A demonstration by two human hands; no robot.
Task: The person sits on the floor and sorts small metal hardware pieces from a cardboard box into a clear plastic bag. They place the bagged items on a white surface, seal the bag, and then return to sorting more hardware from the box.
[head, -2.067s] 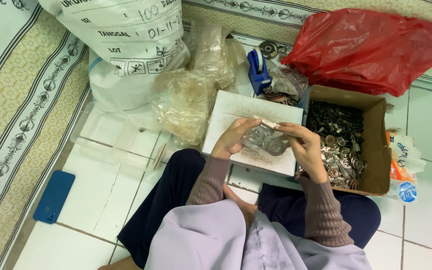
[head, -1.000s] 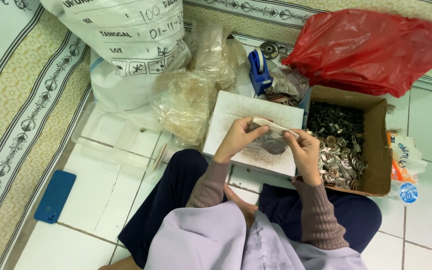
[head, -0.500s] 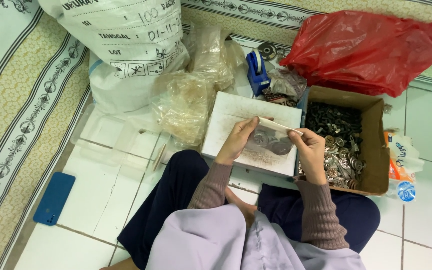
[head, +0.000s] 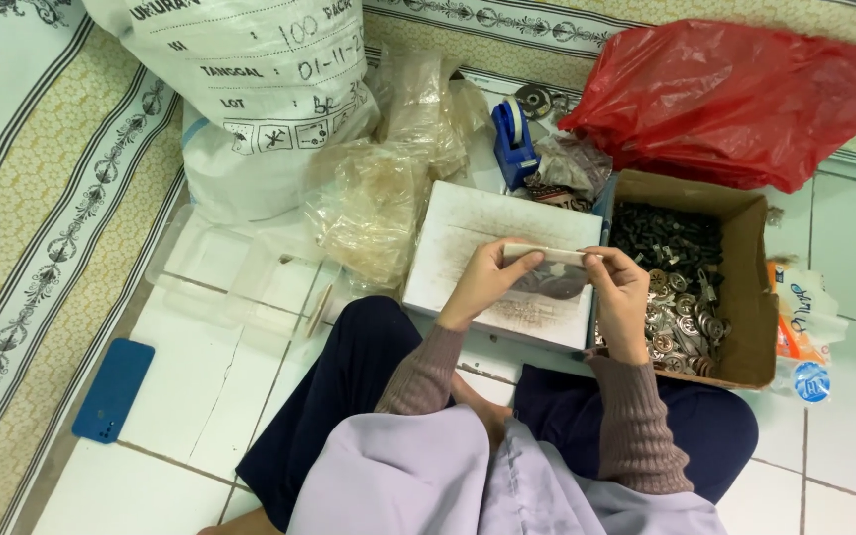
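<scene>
Seated view from above: my left hand (head: 482, 280) and right hand (head: 618, 297) hold a small clear bag (head: 545, 271) between them at frame centre, fingers of each pinched on one end of its top edge; two seconds back the bag hung bunched and full-looking between cupped hands, and since then I have drawn its mouth out into a flat, taut strip, the dark contents sagging below; I judge the bag filled and its mouth being flattened for closing. The bag hangs over a white tray (head: 468, 238); right of it, an open carton (head: 745, 287) of dark and silvery metal parts; above, a blue tape dispenser (head: 513, 131) and a red plastic bag (head: 735, 94); upper left, a large white sack (head: 250, 89) with crumpled clear bags (head: 378, 198) beside it. Floor: white tiles, a patterned mat along the left edge, a blue phone (head: 113, 389) at lower left; no more of the room shows.
</scene>
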